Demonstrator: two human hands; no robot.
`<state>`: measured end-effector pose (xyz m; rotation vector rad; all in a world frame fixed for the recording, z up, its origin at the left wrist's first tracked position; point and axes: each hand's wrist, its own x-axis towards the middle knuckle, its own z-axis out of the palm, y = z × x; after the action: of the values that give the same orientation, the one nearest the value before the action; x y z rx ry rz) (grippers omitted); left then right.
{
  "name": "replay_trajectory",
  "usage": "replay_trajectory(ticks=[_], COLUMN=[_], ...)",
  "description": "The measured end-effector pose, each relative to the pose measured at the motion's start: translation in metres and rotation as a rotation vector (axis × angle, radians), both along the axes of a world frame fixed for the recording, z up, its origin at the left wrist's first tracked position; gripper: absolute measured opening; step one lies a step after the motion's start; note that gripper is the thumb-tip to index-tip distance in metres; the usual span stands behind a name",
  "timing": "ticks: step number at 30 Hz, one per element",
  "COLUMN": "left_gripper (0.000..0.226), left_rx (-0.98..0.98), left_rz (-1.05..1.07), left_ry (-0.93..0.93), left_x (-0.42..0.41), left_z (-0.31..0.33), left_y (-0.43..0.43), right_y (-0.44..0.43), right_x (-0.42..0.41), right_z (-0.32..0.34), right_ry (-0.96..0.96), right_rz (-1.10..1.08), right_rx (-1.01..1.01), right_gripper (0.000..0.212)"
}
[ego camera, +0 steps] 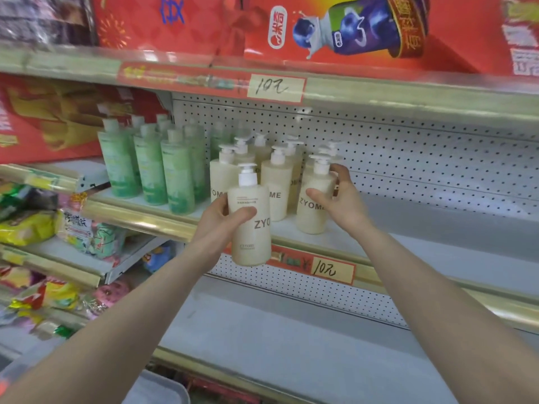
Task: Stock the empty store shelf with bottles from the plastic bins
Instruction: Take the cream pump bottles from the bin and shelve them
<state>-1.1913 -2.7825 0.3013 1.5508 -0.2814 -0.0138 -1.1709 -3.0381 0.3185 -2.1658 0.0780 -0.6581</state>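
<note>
Our left hand (220, 218) grips a cream ZYOME pump bottle (252, 231), thumb across its front. It is upright, off the shelf and just in front of the gold shelf edge (151, 220).

Our right hand (342, 199) wraps a second cream pump bottle (312, 212), thumb on the body and fingers curled behind the neck. This one stands on the middle shelf (437, 228), rightmost of the cream group.

More cream pump bottles (275, 185) stand in rows just to its left. Green bottles (148, 170) stand left of those.

A white pegboard (423, 164) backs the shelf. A handwritten price tag (332, 270) sits on the shelf edge. Red gift boxes (320, 30) sit on the shelf above.
</note>
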Motion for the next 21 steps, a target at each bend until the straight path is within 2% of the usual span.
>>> replay_trajectory(ticks=[3,9,21], left_gripper=[0.049,0.032,0.047], left_rx=[0.014,0.022,0.18], left_rz=[0.016,0.045,-0.018], left_ry=[-0.034,-0.085,-0.19], left_x=[0.006,0.018,0.054], left_z=[0.004,0.012,0.022], left_y=[-0.007,-0.017,-0.035], right_y=[-0.006,-0.007,-0.009], right_x=[0.009,0.025,0.04], right_z=[0.003,0.006,0.009], right_ry=[0.018,0.062,0.166], right_rz=[-0.016,-0.069,-0.131], right_rx=[-0.051,-0.195,-0.285], right_gripper=[0.068,0.066,0.064])
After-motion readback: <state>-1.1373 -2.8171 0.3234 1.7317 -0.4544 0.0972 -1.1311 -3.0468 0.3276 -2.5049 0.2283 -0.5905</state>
